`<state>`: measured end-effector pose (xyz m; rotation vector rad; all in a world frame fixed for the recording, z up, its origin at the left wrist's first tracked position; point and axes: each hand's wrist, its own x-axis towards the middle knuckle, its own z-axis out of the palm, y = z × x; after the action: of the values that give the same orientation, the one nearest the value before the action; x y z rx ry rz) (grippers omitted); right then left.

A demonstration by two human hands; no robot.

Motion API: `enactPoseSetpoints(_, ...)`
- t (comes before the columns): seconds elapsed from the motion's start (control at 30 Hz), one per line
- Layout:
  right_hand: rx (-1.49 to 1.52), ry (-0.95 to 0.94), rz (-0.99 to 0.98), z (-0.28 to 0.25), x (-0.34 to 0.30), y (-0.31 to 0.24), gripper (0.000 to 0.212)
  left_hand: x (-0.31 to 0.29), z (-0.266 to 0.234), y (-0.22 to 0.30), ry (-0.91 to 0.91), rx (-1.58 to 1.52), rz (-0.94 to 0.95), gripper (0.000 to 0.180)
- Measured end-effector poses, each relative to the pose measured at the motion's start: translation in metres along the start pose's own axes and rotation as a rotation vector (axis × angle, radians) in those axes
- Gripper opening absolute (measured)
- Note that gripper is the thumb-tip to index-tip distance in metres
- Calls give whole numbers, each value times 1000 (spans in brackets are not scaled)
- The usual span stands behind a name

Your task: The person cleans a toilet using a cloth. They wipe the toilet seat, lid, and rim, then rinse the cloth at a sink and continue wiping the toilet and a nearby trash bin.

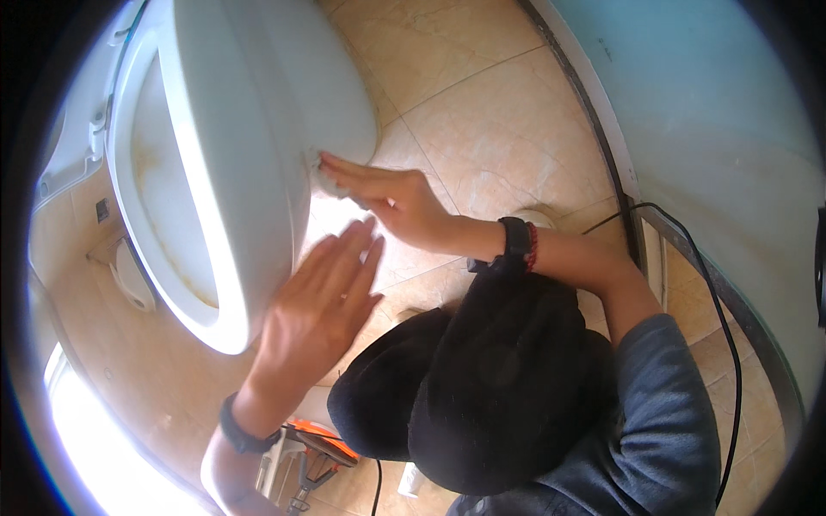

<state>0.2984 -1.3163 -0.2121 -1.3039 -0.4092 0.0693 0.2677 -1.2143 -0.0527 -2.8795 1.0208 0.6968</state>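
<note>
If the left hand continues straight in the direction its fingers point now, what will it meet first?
The left hand, open and flat, points up and right toward the right hand, which presses a small pale cloth on the white ceramic toilet bowl. It would probably meet that hand first, though depth is unclear.

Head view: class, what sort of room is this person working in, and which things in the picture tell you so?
Most likely a bathroom. A white toilet fills the upper left, the floor is beige tile, and the right hand presses a small pale thing, perhaps a cloth, against the toilet's outside.

Beige tiled floor (482, 112) — white toilet (249, 129) standing, black cable (731, 344), orange tool (323, 443)
</note>
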Motion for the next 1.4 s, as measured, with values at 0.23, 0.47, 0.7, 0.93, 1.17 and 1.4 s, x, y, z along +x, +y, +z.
enactPoseSetpoints(0.23,951,-136,854,-28,-6,44,34,-27,110,-22,-30,-652,-295,34)
enactPoseSetpoints(0.47,969,-197,899,-48,-8,37,32,16,125,-37,161,-1840,-574,34)
enactPoseSetpoints(0.7,241,-338,576,-49,0,20,29,13,150,-48,169,-2040,-581,31)
enactPoseSetpoints(0.93,-108,-540,212,-53,-8,27,17,24,145,-36,137,-2132,-811,30)
enactPoseSetpoints(1.17,-256,-540,48,-58,1,-2,29,28,109,-24,177,-1548,-854,28)
enactPoseSetpoints(1.4,-506,-342,-163,-55,-5,16,27,48,104,-29,274,-1790,-907,24)
